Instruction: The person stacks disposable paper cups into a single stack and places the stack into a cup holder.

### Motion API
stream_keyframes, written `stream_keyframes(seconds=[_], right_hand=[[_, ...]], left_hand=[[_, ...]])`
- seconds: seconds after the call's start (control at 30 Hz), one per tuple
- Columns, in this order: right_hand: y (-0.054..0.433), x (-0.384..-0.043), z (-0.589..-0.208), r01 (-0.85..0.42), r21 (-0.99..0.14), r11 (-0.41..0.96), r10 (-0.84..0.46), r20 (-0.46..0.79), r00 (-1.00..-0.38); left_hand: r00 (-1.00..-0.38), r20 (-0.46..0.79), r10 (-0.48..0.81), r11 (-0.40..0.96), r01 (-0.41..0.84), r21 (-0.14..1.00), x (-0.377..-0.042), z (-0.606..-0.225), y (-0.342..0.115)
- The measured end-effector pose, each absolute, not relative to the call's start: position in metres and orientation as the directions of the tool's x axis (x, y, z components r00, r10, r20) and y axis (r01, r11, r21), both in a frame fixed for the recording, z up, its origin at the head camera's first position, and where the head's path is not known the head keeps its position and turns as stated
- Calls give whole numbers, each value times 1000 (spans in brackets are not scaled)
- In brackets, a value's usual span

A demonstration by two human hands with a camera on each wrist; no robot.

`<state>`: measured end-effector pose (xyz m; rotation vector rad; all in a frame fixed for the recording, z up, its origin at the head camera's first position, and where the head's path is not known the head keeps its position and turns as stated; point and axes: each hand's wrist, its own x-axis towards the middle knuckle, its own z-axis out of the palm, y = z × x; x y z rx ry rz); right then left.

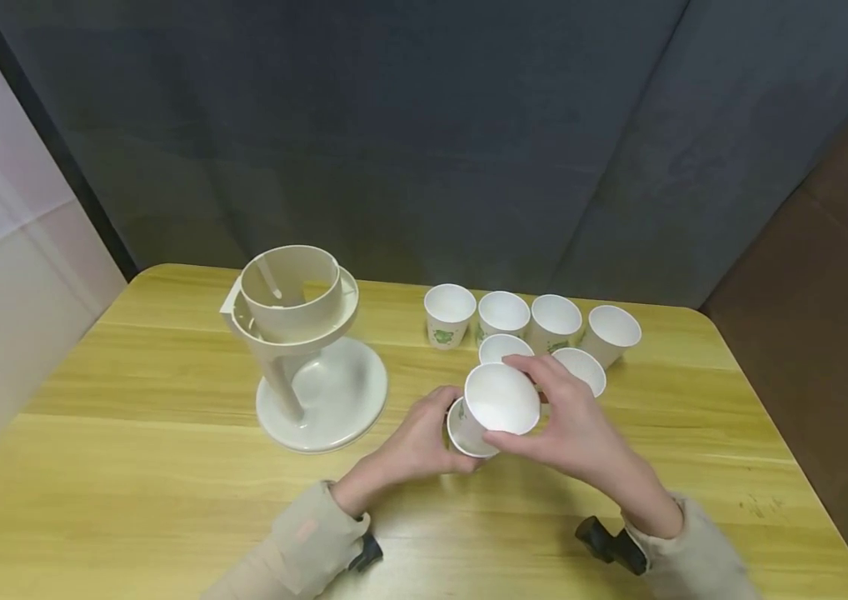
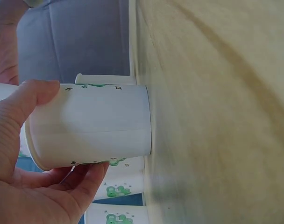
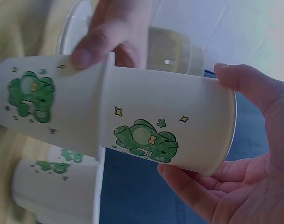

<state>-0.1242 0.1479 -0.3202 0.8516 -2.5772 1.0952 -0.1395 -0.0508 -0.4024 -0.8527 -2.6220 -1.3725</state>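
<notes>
My left hand (image 1: 420, 442) grips a white paper cup (image 2: 95, 126) by its sides near the rim. In the left wrist view this cup's base is down at the tabletop. Above it my right hand (image 1: 574, 425) holds a second paper cup (image 3: 179, 107) between thumb and fingers, close to its rim. The upper cup is tilted, and its base meets the mouth of the lower cup, overlapping its rim in the right wrist view. Both cups carry a green cartoon animal print. Just behind them stand two more paper cups, the left one (image 1: 505, 346) partly hidden and the right one (image 1: 580, 367) behind my right hand.
A row of several upright paper cups (image 1: 450, 304) lines the back of the wooden table (image 1: 132, 433). To the left stands a cream plastic stand with a ring-shaped holder (image 1: 296, 321) over a round white base (image 1: 349, 392). A dark curtain (image 1: 394, 142) hangs behind the table.
</notes>
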Motion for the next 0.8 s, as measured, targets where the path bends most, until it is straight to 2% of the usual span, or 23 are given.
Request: stream_keyframes(seconds=[0.8], right_hand=[[140, -135, -366, -648, -532, 545, -534, 376, -757]], left_hand=[[-837, 284, 467, 412, 491, 768, -139, -401, -52]])
